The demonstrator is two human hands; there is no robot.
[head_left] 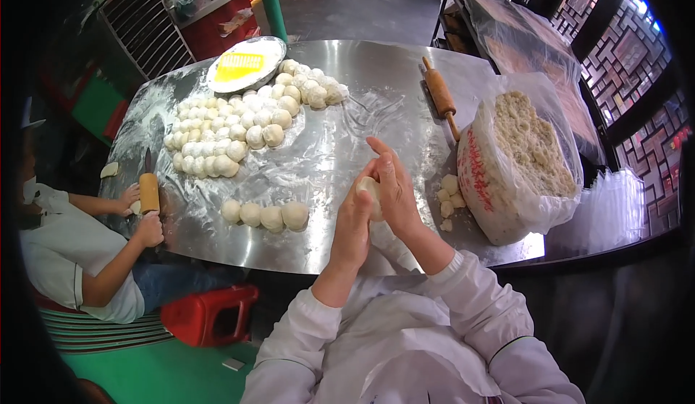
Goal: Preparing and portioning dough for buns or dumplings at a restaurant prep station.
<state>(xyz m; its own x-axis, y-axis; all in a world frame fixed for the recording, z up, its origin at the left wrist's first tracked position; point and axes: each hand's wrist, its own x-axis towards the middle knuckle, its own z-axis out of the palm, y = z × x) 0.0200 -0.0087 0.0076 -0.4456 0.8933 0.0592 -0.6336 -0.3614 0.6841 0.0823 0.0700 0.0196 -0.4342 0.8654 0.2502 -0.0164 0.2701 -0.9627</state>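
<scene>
My left hand [353, 219] and my right hand [394, 187] press together around one pale dough ball [369, 187], above the near edge of a floured metal table [340, 136]. Only a part of the ball shows between my palms. A short row of finished dough balls [265, 216] lies on the table to the left of my hands. Several small dough lumps [447, 195] sit just right of my hands, beside a large plastic bag of crumbly filling [517, 158].
A big heap of dough balls [239, 125] covers the far left of the table, behind it a metal plate with yellow contents [246, 64]. A wooden rolling pin [440, 94] lies at the far right. At the left a seated person works another rolling pin [148, 190]; a red stool [210, 313] stands below.
</scene>
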